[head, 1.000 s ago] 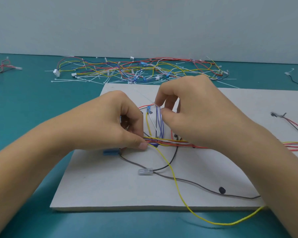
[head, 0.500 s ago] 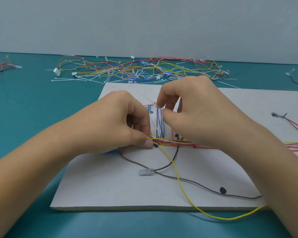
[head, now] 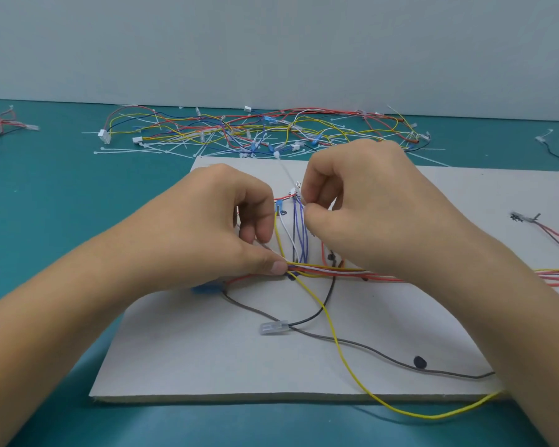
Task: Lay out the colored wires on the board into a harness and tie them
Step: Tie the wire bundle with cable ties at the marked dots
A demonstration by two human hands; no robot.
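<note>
Left hand (head: 207, 237) pinches the wire bundle (head: 336, 271) between its thumb and curled fingers, near the middle of the board (head: 175, 366). Right hand (head: 368, 214) is just beside it. Its thumb and first finger pinch the purple wires (head: 300, 233) near their far end.

The bundle lies flat and runs sideways, from the left thumb, under the right hand, to the right edge of the board. It has red, yellow and white wires in it. The purple wires go the other way, from the bundle toward the far edge. A white wire (head: 288, 235) and a yellow wire (head: 279, 240) run next to them. At the far end sits a small white plug (head: 293, 190), with a little blue end piece (head: 279, 206) just left of it. A thin white strip (head: 286, 171) points from the right fingers to the far edge.

One long yellow wire (head: 336, 343) leaves the bundle, crosses the board, and loops over the near edge onto the teal table (head: 46, 221). A grey wire (head: 368, 347) passes under it. A black wire (head: 325, 303) meets a clear plastic sleeve (head: 273, 327). A black dot (head: 419, 361) is marked on the board beside the grey wire. A blue piece (head: 205, 289) peeks out under the left hand, which hides most of it. The right arm covers the near right corner.

Some short wires (head: 542, 227) lie near the right edge. Past the far edge, a messy pile of colored wires (head: 255, 127) and white cable ties (head: 126, 152) lies on the table. A small wire bunch (head: 4, 124) lies at the table's far left.
</note>
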